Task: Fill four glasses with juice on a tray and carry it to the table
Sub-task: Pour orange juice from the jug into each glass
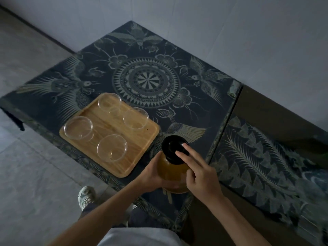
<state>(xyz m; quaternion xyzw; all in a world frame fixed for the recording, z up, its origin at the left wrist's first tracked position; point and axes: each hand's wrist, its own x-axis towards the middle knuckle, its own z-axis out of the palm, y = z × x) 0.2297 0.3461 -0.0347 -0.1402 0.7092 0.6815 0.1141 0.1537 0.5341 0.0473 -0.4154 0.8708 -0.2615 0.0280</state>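
A wooden tray (138, 144) lies on the patterned table near its front edge. Several clear glasses stand on it with no juice visible in them, such as the glass at the back (109, 102) and the nearest glass (112, 147). To the right of the tray stands a bottle of amber juice (171, 172) with a wide black cap (173, 148). My left hand (152, 176) grips the bottle's body from the left. My right hand (200, 174) rests two straight fingers on top of the cap, while its other fingers curl by the bottle's neck.
The table (147, 82) wears a dark cloth with a round mandala and birds. A second dark patterned surface (266, 166) adjoins it on the right. A pale wall runs behind. Grey floor tiles lie to the left, and a shoe (87, 197) shows below the table edge.
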